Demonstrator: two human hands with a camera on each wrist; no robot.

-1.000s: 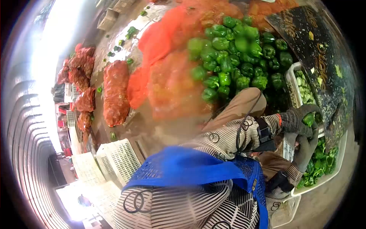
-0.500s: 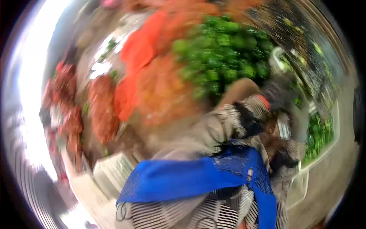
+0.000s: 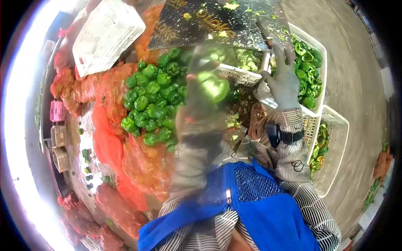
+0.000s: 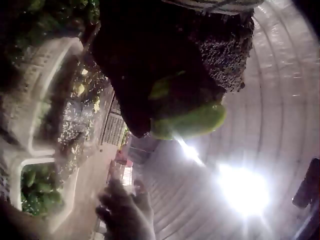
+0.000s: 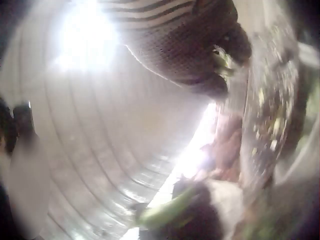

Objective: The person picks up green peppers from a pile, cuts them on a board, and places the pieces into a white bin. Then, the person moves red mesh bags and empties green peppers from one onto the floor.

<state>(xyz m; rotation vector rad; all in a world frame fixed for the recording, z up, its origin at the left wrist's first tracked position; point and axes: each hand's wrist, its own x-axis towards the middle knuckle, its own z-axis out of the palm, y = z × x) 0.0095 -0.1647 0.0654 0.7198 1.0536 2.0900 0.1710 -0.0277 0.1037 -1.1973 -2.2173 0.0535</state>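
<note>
In the head view my left hand [image 3: 199, 88], gloved and blurred, grips a cut green bell pepper [image 3: 214, 86] whose pale inside faces up. The left wrist view has the same pepper [image 4: 190, 122] under dark gloved fingers. My right hand [image 3: 284, 83], in a grey glove, is apart from it, fingers spread over the corner where the board and crates meet. In the right wrist view a small green bit [image 5: 222, 61] shows between thumb and fingers of the right hand [image 5: 185, 55].
A heap of whole green peppers [image 3: 155, 96] lies at left beside orange mesh sacks [image 3: 144, 167]. Ahead is a black board [image 3: 226, 25] strewn with seeds. Chopped pieces fill a crate [image 3: 238, 73] under it; cut peppers fill a white crate [image 3: 323, 79] at right. Another crate [image 3: 335, 167] stands nearer.
The two hands were together at a green pepper and are now apart, the left holding the cut pepper. The head view has swung round, bringing the board to the top.
</note>
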